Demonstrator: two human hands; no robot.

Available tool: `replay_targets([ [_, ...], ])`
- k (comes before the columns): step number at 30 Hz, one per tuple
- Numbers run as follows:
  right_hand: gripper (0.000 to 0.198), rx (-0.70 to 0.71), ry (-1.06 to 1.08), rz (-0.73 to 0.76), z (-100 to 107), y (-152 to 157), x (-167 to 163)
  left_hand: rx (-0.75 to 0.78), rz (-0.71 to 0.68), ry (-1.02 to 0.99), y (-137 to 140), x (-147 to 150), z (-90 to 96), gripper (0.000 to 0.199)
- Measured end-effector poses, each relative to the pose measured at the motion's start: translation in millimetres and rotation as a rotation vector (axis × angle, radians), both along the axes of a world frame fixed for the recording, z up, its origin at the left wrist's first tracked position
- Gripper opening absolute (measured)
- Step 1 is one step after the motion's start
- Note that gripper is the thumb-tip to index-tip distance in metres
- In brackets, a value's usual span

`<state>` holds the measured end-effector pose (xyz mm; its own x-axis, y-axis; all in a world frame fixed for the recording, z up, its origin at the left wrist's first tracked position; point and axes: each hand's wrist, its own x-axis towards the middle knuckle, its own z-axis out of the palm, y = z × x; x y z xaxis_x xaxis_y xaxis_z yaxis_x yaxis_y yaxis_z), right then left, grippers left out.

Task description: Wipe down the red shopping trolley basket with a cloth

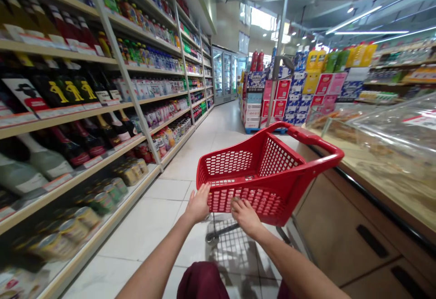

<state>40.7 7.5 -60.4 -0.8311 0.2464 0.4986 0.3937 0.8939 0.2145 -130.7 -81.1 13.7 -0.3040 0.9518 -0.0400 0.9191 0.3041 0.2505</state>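
A red plastic shopping cart (247,199) with mesh-like sides stands crosswise in front of me. My left hand (198,204) is at its left end corner, fingers reaching up to the rim and resting against the plastic. Farther right, my right hand (245,216) has its fingers bent against the holed side panel, below the rim. The fingertips of the right hand are partly hidden. The basket's inside shows no goods. The cart's handle (315,142) points to the right, near the counter, and neither hand touches it.
Shelves (112,104) of bottles and cans line the left. At right stands a counter (340,226) with a clear plastic cover (398,122). Stacked drink boxes (281,95) and a metal pole (276,63) are ahead. Glass-door coolers (223,72) stand at the aisle's end.
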Motion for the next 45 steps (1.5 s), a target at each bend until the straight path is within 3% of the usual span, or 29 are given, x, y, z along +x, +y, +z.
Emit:
replay_targets([
  [6,0.028,-0.063,0.212,-0.071,25.8,2.1,1.8,-0.013,0.037,0.072,4.9,10.8,0.8,0.069],
  [12,0.013,-0.068,0.062,-0.074,-9.8,3.4,30.6,0.005,-0.006,0.145,10.2,27.4,4.2,0.068],
  [14,0.018,-0.062,0.152,-0.076,-5.6,5.0,38.3,0.003,-0.007,0.157,13.6,29.7,7.7,0.066],
  [18,0.027,-0.046,0.365,-0.148,21.7,17.3,35.3,0.013,-0.032,0.167,28.9,42.4,13.3,0.068],
  [21,0.022,-0.06,0.261,-0.178,12.3,21.4,36.0,0.018,-0.082,0.171,36.6,55.5,12.8,0.069],
  [25,0.016,-0.087,0.137,-0.111,-9.7,16.1,49.8,0.017,-0.097,0.192,38.4,60.8,10.6,0.068],
  [30,0.026,-0.065,0.429,-0.194,15.5,29.6,55.7,0.026,-0.106,0.206,48.8,70.0,9.7,0.071],
  [32,0.024,-0.091,0.365,-0.243,13.1,35.3,58.5,0.035,-0.132,0.219,52.4,77.7,8.0,0.073],
  [35,0.017,-0.161,0.111,-0.223,-6.8,33.7,70.6,0.033,-0.156,0.255,53.6,84.2,6.5,0.074],
  [37,0.018,-0.172,0.095,-0.204,-10.9,30.6,79.7,0.028,-0.161,0.272,53.6,84.8,7.6,0.074],
  [42,0.028,-0.053,0.391,-0.259,23.7,40.2,84.6,0.052,-0.173,0.278,59.1,93.1,10.5,0.069],
  [45,0.024,-0.092,0.264,-0.303,18.3,44.6,87.9,0.066,-0.222,0.291,60.9,102.2,8.2,0.071],
])
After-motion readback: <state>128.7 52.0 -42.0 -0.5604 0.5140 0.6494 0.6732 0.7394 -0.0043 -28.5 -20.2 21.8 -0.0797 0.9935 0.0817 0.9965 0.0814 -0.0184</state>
